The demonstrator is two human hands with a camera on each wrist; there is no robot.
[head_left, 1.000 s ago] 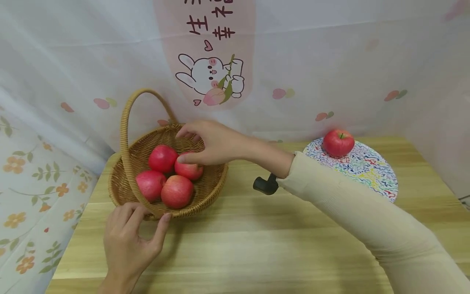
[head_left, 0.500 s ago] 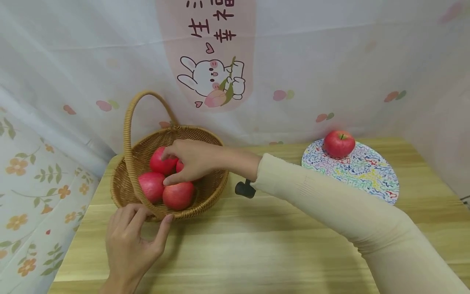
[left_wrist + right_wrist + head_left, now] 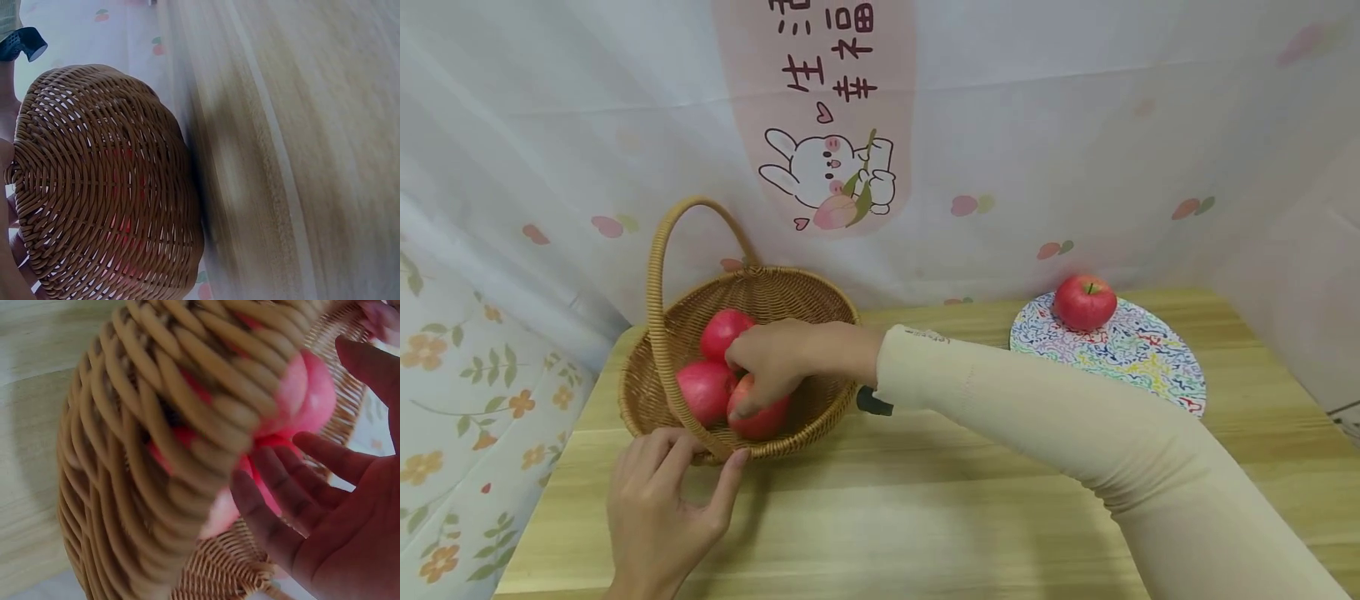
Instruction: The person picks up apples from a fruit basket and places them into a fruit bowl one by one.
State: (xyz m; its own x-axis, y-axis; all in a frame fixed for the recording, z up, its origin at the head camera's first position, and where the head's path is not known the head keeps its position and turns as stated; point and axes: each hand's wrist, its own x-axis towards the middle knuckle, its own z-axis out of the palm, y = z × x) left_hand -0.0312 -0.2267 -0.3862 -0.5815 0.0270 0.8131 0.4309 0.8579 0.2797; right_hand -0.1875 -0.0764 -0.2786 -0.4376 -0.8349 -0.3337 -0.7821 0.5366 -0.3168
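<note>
A wicker basket [image 3: 775, 293] holding several red apples [image 3: 706, 392] stands on the wooden table. At its near rim, by the foot of the tall handle [image 3: 657, 312], my left hand [image 3: 662, 508] grips it between thumb and fingers. My right hand [image 3: 778, 354] is down inside, its thumb overlapping the front apple [image 3: 762, 417] and its fingertips among the fruit. In the right wrist view, the fingers [image 3: 275, 534] are fairly straight, with tips right at the apples [image 3: 315, 397]; the hand covers another apple in the head view. The left wrist view has the basket's woven outer side [image 3: 112, 187].
On the right of the table [image 3: 880, 517] lies a round board [image 3: 1150, 358] with colourful squiggles, one red apple [image 3: 1085, 302] on it. A printed white curtain [image 3: 1000, 142] hangs behind. A small black device [image 3: 874, 402] sits under my right wrist.
My right hand has come left and down from above the basket's right side to among the apples. My left hand keeps its grip on the rim.
</note>
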